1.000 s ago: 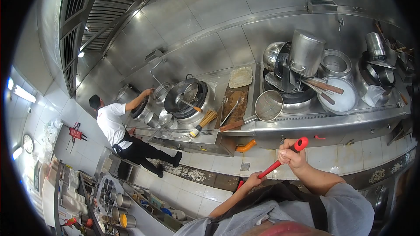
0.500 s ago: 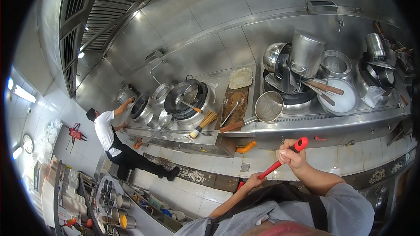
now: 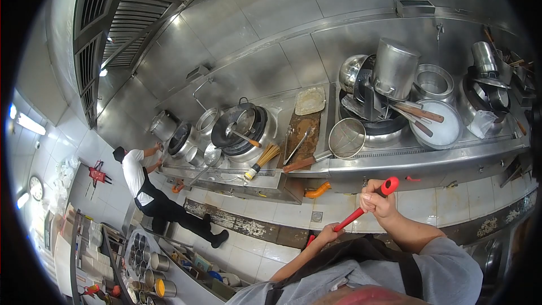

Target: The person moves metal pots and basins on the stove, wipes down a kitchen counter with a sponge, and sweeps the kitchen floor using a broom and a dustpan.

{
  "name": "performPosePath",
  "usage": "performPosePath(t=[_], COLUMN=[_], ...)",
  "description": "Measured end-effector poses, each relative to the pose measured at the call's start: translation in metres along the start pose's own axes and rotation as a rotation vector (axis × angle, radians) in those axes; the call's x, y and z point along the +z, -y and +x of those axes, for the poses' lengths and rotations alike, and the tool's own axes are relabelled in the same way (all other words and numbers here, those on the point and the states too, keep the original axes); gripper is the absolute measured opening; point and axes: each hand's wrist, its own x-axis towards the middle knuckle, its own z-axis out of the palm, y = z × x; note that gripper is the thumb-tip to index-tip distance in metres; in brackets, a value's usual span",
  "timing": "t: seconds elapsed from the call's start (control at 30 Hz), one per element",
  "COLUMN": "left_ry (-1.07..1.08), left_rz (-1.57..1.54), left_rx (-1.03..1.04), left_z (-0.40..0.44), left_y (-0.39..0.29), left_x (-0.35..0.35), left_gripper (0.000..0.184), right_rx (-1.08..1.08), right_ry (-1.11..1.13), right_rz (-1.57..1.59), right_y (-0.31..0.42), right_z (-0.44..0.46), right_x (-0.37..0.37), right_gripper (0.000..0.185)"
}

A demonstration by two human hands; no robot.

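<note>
A long red handle point(image 3: 355, 214) with a rounded red end runs slantwise in front of my body; what tool it belongs to cannot be made out. My right hand point(image 3: 377, 200) is wrapped round it close to the upper end. Lower down, my left hand point(image 3: 327, 234) grips the same handle, its fingers partly hidden. Beyond my hands, on the stove counter's edge, lie a round wire strainer point(image 3: 347, 138) with a wooden handle and a bamboo brush point(image 3: 262, 161). Neither hand touches them.
A steel counter point(image 3: 395, 161) carries woks, a tall stockpot point(image 3: 397, 68) and a basin of whitish liquid point(image 3: 437, 127). A co-worker point(image 3: 138, 172) stands at its far left end. Shelves with tins and dishes point(image 3: 152, 271) line the lower left. White floor tiles point(image 3: 282, 214) lie between.
The co-worker has shifted, drawing an arm back from the far pot and moving the feet. Both my hands stay in nearly the same place on the red handle.
</note>
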Motion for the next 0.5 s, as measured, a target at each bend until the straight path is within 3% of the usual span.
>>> performPosePath(t=[0.27,0.4,0.43,0.47,0.5], left_ry=[-0.006,-0.006,-0.026,0.003,-0.013], left_rz=[0.022,-0.090,-0.028,0.022,0.095], left_rx=[-0.009,-0.028,-0.044,-0.089,-0.167], left_z=[0.003,0.004,-0.010,0.000,-0.010], left_y=[-0.001,-0.001,-0.034,-0.012,-0.032], left_x=[0.000,0.000,-0.009,-0.006,-0.012], left_gripper=[0.027,0.022,0.026,0.031,0.035], right_rx=[-0.017,0.021,0.075,0.088,0.085], right_ry=[-0.006,-0.133,-0.196,-0.185,-0.208], right_rz=[0.009,-0.097,-0.162,-0.169,-0.202], right_y=[-0.001,-0.005,-0.012,-0.023,-0.026], right_z=[0.001,0.003,-0.001,-0.004,-0.009], right_x=[-0.002,0.004,0.003,-0.003,-0.004], right_gripper=[0.023,0.022,0.022,0.021,0.021])
